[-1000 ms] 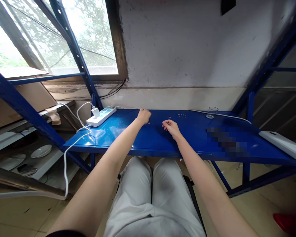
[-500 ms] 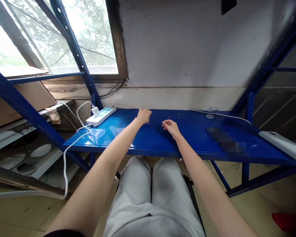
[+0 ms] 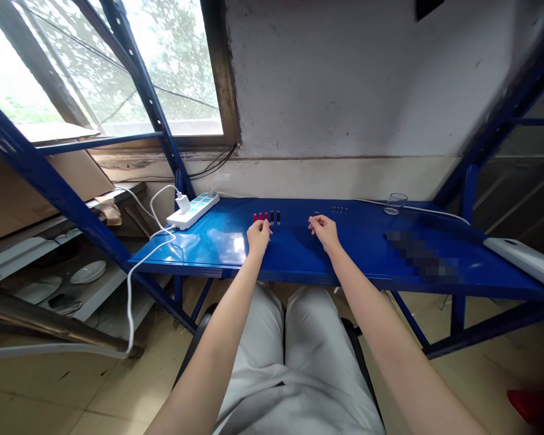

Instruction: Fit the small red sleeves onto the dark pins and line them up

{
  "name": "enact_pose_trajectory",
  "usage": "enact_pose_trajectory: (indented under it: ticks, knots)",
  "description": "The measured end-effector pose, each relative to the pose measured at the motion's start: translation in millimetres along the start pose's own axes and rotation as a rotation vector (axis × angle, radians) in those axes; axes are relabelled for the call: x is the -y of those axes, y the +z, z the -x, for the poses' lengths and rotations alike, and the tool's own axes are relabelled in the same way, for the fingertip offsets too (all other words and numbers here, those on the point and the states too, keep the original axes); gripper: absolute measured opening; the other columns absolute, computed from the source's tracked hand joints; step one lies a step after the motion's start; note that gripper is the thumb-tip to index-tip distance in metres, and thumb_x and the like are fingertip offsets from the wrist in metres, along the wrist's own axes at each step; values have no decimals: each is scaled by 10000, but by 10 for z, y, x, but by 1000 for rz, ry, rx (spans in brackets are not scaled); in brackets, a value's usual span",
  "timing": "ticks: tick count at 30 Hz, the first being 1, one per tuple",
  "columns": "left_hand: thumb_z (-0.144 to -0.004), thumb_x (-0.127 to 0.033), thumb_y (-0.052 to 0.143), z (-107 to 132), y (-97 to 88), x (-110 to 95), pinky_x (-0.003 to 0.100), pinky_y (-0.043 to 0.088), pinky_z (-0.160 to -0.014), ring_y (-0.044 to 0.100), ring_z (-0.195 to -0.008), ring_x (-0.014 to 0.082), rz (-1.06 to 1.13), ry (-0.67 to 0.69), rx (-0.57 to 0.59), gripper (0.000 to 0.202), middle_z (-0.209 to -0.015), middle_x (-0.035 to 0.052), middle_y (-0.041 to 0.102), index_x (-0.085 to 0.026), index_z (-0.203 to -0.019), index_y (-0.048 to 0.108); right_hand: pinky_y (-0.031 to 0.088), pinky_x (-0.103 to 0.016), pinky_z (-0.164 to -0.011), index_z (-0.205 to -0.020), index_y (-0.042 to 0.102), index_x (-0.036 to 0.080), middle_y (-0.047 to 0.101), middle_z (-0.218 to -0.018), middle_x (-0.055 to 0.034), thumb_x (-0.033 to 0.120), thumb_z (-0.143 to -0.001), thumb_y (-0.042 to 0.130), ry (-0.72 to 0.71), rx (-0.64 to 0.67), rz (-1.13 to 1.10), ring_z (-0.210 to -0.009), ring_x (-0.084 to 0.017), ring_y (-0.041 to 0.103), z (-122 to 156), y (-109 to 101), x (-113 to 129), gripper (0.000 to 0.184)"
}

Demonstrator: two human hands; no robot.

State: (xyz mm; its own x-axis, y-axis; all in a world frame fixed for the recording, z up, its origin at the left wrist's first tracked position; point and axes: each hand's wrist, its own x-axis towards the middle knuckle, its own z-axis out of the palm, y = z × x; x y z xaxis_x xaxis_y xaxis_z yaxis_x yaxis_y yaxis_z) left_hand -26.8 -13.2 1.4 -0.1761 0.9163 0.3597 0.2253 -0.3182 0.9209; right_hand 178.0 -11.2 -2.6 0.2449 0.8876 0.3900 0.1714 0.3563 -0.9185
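- Two sets of your fingers are bent inward: on your left hand (image 3: 259, 237), thumb and fingertips come together at the near side of the row of small pieces (image 3: 266, 216). Whether they grasp or touch one, you cannot tell from this view.
- Your right hand (image 3: 325, 233) is to the right of that row, thumb and forefinger drawn together and the others curled; whether something small is pinched there, you cannot tell either.
- The row itself has three red pieces (image 3: 254, 217) at its left end and two dark pieces (image 3: 278, 217) at its right.
- Right of the row, just past your right fingertips, you have a thin sliver (image 3: 316, 212), its material too small to tell; farther right is a cluster of tiny metallic bits (image 3: 339, 209).
- Left of the row, your white power strip (image 3: 194, 211) has a white plug (image 3: 182, 202) in it.
- Well to the right of the row are a clear drinking glass (image 3: 395, 205), a dark blurred-out object (image 3: 421, 257) and, farthest off, a white device (image 3: 526, 263).
- Under the row is your glossy blue tabletop (image 3: 294, 254); beyond it rises a grey wall (image 3: 335, 78).
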Motion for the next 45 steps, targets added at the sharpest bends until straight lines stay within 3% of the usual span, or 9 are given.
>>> enact_pose_trajectory:
  ticks: [26,31,36,45]
  knots:
    - [-815,-403,454,22,-7,-47,215,383,-467,494,-445,96,-36,3,60,301,-557,13,581,-164,-686,585,416,-261,-525,-684,582,179,573,-601,-15,499,-733,558,18,45,82,-480,-101,484,7,-5,-16,325]
    - [-813,-416,453,14,-8,-22,216,393,-468,489,-432,92,-28,7,54,309,-558,7,581,-165,-693,588,450,-319,-667,-884,604,181,633,-776,-65,453,-779,504,-99,79,341,-710,-176,568,18,23,-44,309]
    - [-812,-386,455,-8,7,3,211,382,-450,478,-403,86,-29,12,38,289,-532,-4,573,-167,-675,584,372,-420,-823,-984,622,210,637,-962,-86,391,-812,493,-237,178,788,-972,-248,522,-55,213,8,280]
    - [-818,-371,448,-18,5,13,213,385,-477,483,-407,84,-55,36,10,285,-514,-15,566,-173,-656,575,365,-383,-807,-949,661,202,645,-955,-80,413,-769,565,15,312,989,-998,-254,509,-256,730,91,293]
